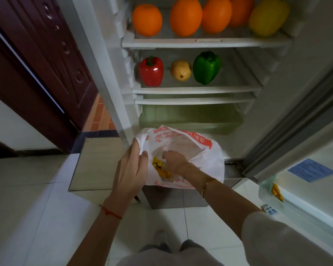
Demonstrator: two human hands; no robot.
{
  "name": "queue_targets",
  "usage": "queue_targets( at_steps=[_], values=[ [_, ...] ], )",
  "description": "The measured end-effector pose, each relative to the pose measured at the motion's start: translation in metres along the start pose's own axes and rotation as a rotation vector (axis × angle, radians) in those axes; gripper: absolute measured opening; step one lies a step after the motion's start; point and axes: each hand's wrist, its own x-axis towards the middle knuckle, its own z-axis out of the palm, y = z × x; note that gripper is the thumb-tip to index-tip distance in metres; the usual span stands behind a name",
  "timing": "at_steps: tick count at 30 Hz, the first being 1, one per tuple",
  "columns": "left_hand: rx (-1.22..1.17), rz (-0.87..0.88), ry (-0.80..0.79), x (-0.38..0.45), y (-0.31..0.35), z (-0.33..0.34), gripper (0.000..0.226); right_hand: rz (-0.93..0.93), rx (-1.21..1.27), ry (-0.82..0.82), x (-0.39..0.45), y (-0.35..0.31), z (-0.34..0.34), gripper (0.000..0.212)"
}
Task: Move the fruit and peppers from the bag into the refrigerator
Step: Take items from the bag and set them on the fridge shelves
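A white plastic bag with red print point(206, 156) hangs open in front of the open refrigerator. My left hand point(131, 169) pinches the bag's left edge and holds it up. My right hand point(175, 162) is inside the bag, fingers curled over a yellow-orange item point(159, 166) that is mostly hidden. On the top shelf point(206, 43) stand several oranges point(186, 16) and a yellow fruit point(268, 16). The middle shelf point(196, 90) holds a red pepper point(151, 71), a yellow pear point(181, 71) and a green pepper point(206, 67).
A clear crisper drawer point(188, 120) sits below the shelves. The fridge door point(306, 169) stands open at the right, with an orange packet point(277, 191) in its pocket. A dark wooden door point(46, 64) is at the left. White floor tiles point(37, 217) lie underfoot.
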Motion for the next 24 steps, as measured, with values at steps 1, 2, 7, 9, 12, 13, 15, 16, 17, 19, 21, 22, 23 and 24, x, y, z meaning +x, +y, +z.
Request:
queue_targets(
  at_steps=[1,2,7,9,12,13,15,16,17,19,21,22,23,24],
  values=[
    [0.001,-0.003,0.001,-0.001,0.002,-0.001,0.051,0.013,0.005,-0.021,0.004,0.0,0.004,0.055],
    [0.006,0.002,0.011,-0.001,0.002,-0.003,0.052,0.013,0.005,-0.034,0.009,0.0,0.008,0.055],
    [0.054,0.092,-0.029,-0.004,-0.013,-0.005,0.021,-0.011,0.045,-0.038,0.022,0.001,0.026,0.055],
    [-0.136,-0.02,-0.123,-0.004,-0.014,-0.005,0.03,-0.002,0.034,-0.005,0.025,-0.001,0.033,0.06],
    [-0.143,-0.104,0.083,-0.006,-0.005,-0.006,0.04,0.024,0.001,0.078,0.028,-0.007,0.045,0.053],
    [-0.128,-0.086,0.091,-0.007,-0.006,-0.005,0.037,0.045,0.009,0.091,0.027,-0.009,0.047,0.048],
    [-0.136,-0.054,0.08,-0.007,-0.008,-0.005,0.035,0.055,0.019,0.095,0.024,-0.011,0.052,0.045],
    [-0.147,-0.05,0.074,-0.006,-0.009,-0.006,0.034,0.048,0.017,0.099,0.026,-0.011,0.056,0.049],
    [-0.133,-0.041,0.062,-0.006,-0.01,-0.007,0.033,0.056,0.031,0.085,0.025,-0.01,0.056,0.053],
    [-0.135,-0.053,0.048,-0.006,-0.011,-0.008,0.03,0.054,0.085,0.068,0.029,-0.003,0.059,0.056],
    [-0.131,-0.034,0.056,-0.005,-0.01,-0.009,0.03,0.067,0.082,0.057,0.036,0.006,0.059,0.048],
    [-0.128,-0.02,0.061,-0.004,-0.01,-0.009,0.033,0.064,0.055,0.064,0.039,0.011,0.058,0.044],
    [-0.125,-0.021,0.065,-0.003,-0.009,-0.01,0.035,0.058,0.058,0.056,0.036,0.016,0.049,0.041],
    [-0.13,-0.023,0.063,-0.002,-0.009,-0.009,0.036,0.037,0.094,0.047,0.032,0.019,0.04,0.041]
  ],
)
